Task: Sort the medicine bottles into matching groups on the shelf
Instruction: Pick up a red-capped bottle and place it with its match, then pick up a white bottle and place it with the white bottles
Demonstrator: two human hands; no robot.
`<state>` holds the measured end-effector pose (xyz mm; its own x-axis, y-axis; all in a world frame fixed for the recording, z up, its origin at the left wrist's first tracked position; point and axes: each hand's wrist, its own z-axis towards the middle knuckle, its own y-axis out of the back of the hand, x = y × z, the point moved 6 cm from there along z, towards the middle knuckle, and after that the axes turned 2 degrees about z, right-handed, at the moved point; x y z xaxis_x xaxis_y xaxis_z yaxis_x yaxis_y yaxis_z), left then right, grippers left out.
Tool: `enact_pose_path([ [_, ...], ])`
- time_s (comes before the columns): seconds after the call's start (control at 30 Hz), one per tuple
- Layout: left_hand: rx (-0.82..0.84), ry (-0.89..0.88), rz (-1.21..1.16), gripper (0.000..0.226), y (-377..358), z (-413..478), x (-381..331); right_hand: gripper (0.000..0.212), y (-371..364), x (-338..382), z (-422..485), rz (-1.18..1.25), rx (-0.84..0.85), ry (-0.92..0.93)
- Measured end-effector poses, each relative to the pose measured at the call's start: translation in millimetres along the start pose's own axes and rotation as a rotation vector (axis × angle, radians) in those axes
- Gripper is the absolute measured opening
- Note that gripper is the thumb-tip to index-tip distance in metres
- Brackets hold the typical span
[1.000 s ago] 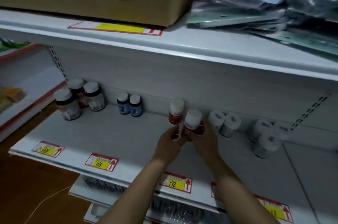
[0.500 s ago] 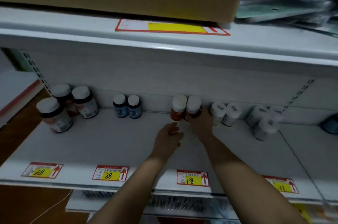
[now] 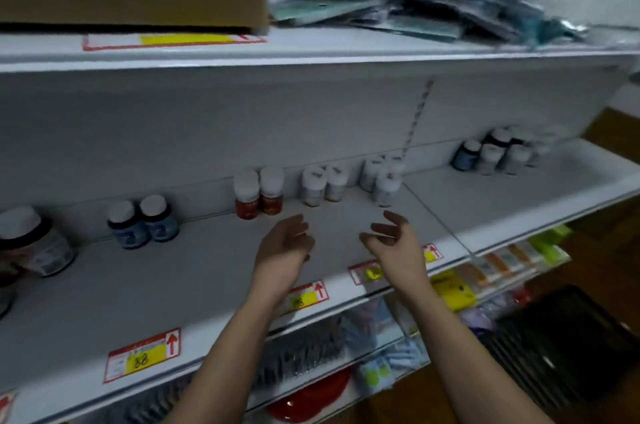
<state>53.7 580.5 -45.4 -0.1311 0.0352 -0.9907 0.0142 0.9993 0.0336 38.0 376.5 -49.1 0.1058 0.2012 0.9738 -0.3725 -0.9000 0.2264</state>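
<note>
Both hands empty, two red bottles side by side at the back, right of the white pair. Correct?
No: the head view shows the red bottles left of the white pair. Both the left hand and right hand are empty, as said.

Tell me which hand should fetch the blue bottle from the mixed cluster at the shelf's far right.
Right, probably. The right hand hovers empty, nearer the blue bottle; the left hand, also empty, is by the orange bottles and would have to cross over.

Both hands, left (image 3: 284,247) and right (image 3: 394,242), empty, fingers loosely spread, forearms extended forward.
</note>
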Motion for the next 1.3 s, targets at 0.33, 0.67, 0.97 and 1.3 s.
enact_pose_path([
  [0.33, 0.299, -0.078, -0.045, 0.032, -184, -41, -35, 0.043, 175, -21, -11, 0.127, -0.133, 0.044],
  [0.67, 0.443, -0.093, -0.038, 0.033, -410, -102, -26, 0.04, 402, -73, -19, 0.156, -0.297, 0.027],
  [0.97, 0.427, -0.126, 0.0, 0.033, -510, -96, -36, 0.042, 479, -92, 36, 0.167, -0.302, 0.006],
  [1.3, 0.379, -0.07, 0.003, 0.036, -589, 24, -24, 0.042, 483, -115, 180, 0.113, -0.227, -0.066],
])
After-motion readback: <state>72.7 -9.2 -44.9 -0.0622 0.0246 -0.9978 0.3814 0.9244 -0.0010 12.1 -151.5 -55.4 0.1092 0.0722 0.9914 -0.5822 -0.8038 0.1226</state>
